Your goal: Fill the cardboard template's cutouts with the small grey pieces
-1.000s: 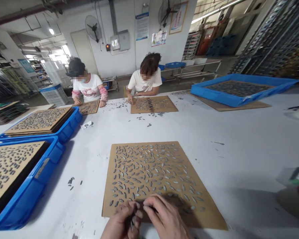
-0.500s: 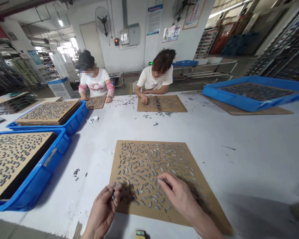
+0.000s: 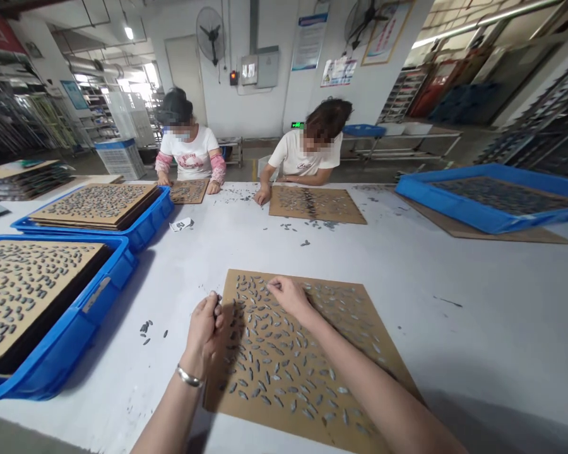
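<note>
A brown board point(image 3: 355, 435) lies before me, covered with small, dark grey, leaf-shaped pieces point(image 3: 293, 378) in loose rows. Just off its left edge, my left hand point(image 3: 205, 325) is closed, with small dark grey pieces showing at the thumb and fingers. My right hand point(image 3: 289, 295) reaches across to the board's far left part. Its thumb and fingers are pinched together close above the pieces, and whatever is between the tips is too small to make out. My right forearm hides part of the board.
Blue trays point(image 3: 118, 261) with piece-covered boards stand at left. Another blue tray point(image 3: 497, 224) sits at right. Across the white table point(image 3: 180, 265), two co-workers point(image 3: 192, 151) bend over boards. Loose pieces point(image 3: 146, 326) lie left of my hands.
My right hand has moved from the middle of the board to its far left part, still pinched. My left hand has lifted away from the board's near left corner, farther up the left edge.
</note>
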A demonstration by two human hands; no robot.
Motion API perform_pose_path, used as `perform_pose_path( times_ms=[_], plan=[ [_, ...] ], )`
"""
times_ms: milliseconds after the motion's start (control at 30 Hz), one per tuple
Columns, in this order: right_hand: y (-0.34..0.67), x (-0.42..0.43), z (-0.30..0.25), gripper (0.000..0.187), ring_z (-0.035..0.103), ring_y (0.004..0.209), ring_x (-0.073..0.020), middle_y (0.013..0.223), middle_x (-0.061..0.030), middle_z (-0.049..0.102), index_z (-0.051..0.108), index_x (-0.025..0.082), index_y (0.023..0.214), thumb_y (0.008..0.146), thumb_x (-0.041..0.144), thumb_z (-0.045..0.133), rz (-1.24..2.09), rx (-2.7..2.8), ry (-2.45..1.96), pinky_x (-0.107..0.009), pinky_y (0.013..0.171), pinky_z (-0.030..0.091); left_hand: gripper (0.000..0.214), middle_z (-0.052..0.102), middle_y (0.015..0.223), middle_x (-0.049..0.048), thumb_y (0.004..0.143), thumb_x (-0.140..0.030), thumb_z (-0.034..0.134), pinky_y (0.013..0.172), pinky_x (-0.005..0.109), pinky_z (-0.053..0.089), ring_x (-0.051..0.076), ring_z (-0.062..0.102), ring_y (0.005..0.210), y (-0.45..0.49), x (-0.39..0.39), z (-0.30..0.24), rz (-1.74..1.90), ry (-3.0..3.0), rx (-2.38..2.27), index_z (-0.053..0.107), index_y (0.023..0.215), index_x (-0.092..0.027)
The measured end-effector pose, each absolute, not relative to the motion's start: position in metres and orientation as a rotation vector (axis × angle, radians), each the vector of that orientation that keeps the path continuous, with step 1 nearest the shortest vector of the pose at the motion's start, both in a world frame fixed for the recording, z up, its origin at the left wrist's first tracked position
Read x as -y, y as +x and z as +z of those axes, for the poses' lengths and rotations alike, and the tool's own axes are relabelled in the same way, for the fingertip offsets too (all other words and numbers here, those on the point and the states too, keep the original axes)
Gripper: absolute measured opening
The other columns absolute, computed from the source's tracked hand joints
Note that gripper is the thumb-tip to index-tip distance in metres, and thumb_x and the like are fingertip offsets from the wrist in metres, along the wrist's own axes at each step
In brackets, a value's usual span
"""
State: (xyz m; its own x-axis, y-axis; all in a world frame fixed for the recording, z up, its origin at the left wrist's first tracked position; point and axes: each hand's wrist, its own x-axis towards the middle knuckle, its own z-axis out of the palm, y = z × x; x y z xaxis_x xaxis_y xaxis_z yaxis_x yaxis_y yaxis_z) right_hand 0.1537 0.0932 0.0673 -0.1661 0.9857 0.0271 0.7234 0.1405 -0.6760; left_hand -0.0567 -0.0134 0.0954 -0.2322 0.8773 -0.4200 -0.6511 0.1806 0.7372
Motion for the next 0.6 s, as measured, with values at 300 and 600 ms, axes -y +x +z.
perform_pose_path(
  times_ms=[300, 600],
  plan=[
    [0.128, -0.117, 0.053, 0.017, 0.073, 0.1, -0.0227, 0.101, -0.0032, 0.082, 0.079, 0.026, 0.094, 0.094, 0.029, 0.062, 0.675, 2.076, -1.842, -0.029, 0.086, 0.047, 0.004, 0.058, 0.069, -0.0005, 0.092, -0.01, 0.067, 0.042, 0.012, 0.038, 0.005, 0.048, 0.05, -0.056, 0.007, 0.06, 1.436, 0.097, -0.865, 0.064, 0.094, -0.011],
    [0.128, -0.115, 0.052, 0.018, 0.072, 0.102, -0.0259, 0.102, -0.0058, 0.081, 0.078, 0.024, 0.09, 0.094, 0.027, 0.06, 0.563, 2.171, -1.879, -0.035, 0.09, 0.044, 0.007, 0.057, 0.07, -0.0006, 0.095, -0.01, 0.063, 0.041, 0.012, 0.039, 0.004, 0.047, 0.049, -0.05, 0.01, 0.064, 1.324, 0.091, -0.872, 0.06, 0.088, -0.012]
  ],
)
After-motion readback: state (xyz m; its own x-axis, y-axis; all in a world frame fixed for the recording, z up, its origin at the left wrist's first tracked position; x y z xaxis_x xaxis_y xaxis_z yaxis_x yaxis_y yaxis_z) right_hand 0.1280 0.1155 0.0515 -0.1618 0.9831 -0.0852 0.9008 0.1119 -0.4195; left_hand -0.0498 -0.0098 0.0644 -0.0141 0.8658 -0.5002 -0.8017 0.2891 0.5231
